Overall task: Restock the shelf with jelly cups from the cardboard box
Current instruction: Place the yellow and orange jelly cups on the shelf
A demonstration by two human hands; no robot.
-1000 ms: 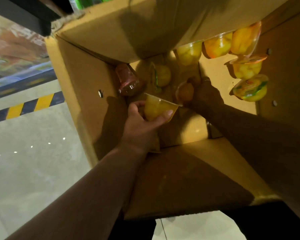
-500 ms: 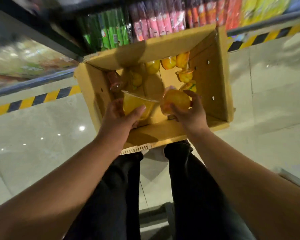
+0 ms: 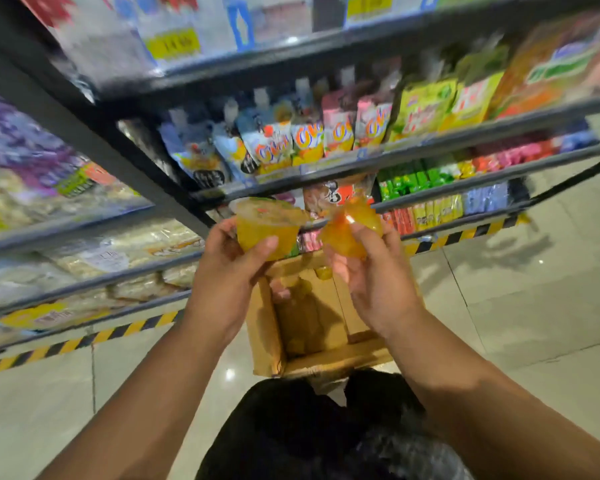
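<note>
My left hand (image 3: 227, 271) grips a yellow jelly cup (image 3: 267, 225), upright with its lid facing up. My right hand (image 3: 378, 282) holds a second orange-yellow jelly cup (image 3: 352, 225), tilted and blurred. Both cups are raised in front of the dark metal shelf (image 3: 361, 161), level with its lower tiers. Below my hands the open cardboard box (image 3: 267, 337) sits on the floor, with a few more yellow cups (image 3: 323, 271) showing at its far end.
The shelf tiers carry drink pouches (image 3: 305, 140), green and pink snack packs (image 3: 416, 178) and bagged goods at left (image 3: 118, 251). Black-and-yellow hazard tape (image 3: 84, 341) runs along the shelf base. Glossy floor tiles (image 3: 534, 306) lie at right. My dark trousers (image 3: 309, 427) are below the box.
Both hands have lifted out of the box, each with a cup, and risen to shelf height. The view has tilted up from the box interior to the shelves.
</note>
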